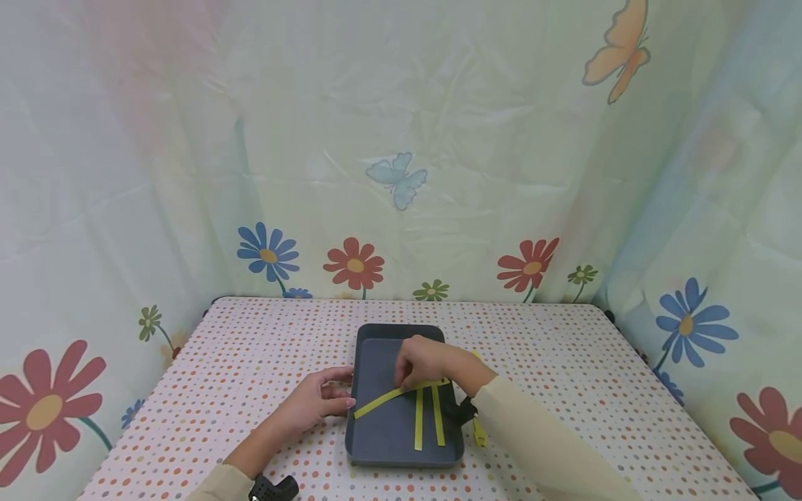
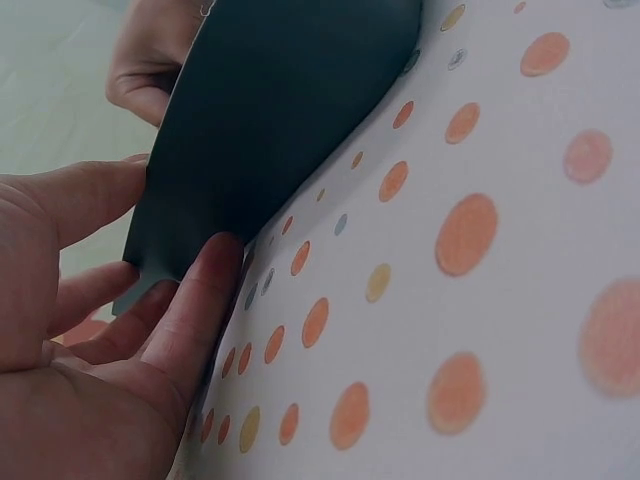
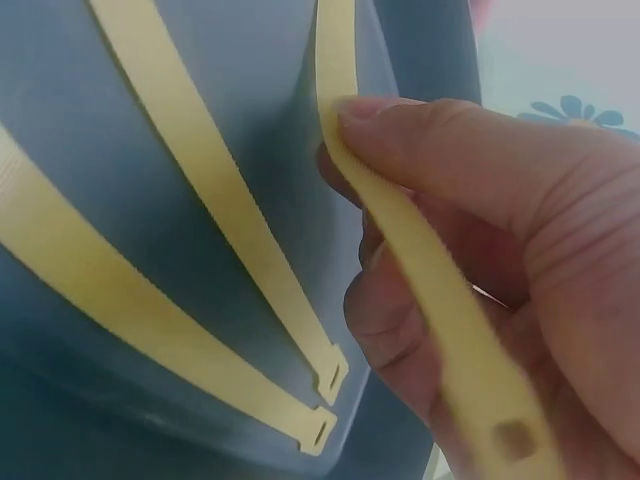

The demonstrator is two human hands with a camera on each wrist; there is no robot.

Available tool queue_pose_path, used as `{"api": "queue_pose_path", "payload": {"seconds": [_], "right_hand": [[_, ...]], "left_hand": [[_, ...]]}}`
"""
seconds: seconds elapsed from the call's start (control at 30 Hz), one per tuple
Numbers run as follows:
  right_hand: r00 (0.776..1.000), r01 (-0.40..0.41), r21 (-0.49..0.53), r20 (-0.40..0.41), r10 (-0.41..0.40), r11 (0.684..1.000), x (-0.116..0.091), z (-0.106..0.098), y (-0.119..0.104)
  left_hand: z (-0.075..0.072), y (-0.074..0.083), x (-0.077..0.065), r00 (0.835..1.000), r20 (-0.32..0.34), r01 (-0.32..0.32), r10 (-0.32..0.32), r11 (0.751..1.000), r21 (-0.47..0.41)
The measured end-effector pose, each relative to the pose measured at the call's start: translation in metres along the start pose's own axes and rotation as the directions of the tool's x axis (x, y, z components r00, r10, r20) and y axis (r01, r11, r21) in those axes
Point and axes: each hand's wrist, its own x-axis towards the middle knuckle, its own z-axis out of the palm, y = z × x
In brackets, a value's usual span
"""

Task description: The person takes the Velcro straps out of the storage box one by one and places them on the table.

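A dark grey rectangular tray (image 1: 382, 445) lies on the table. Over it, my right hand (image 1: 426, 362) pinches a yellow cable-tie strap (image 3: 425, 260) between thumb and fingers. That strap slants across the tray, its slotted end trailing past the palm in the right wrist view. Two more yellow straps, one (image 1: 418, 421) left of the other (image 1: 438, 417), lie apart inside the tray, their slotted heads visible in the right wrist view. At the tray's left side, my left hand (image 1: 316, 398) rests its thumb and fingertips against the outer wall (image 2: 270, 110).
Just right of the tray, partly behind the right forearm, a yellow item (image 1: 479, 433) lies on the dotted tablecloth (image 1: 276, 362). A flower-printed curtain (image 1: 401, 104) hangs behind the table and along both sides. Dark bands circle both wrists.
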Motion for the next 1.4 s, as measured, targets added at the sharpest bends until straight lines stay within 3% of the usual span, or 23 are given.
{"api": "queue_pose_path", "payload": {"seconds": [0.77,1.4], "right_hand": [[0.999,0.018,0.088,-0.039,-0.014,0.996,-0.013,-0.001,0.010],[0.993,0.011,0.167,-0.118,0.009,0.986,-0.023,0.004,0.022]], "left_hand": [[0.001,-0.001,0.000,1.000,-0.001,-0.008,0.008,1.000,-0.011],[0.002,0.000,-0.001,1.000,-0.005,-0.001,0.001,1.000,-0.022]]}}
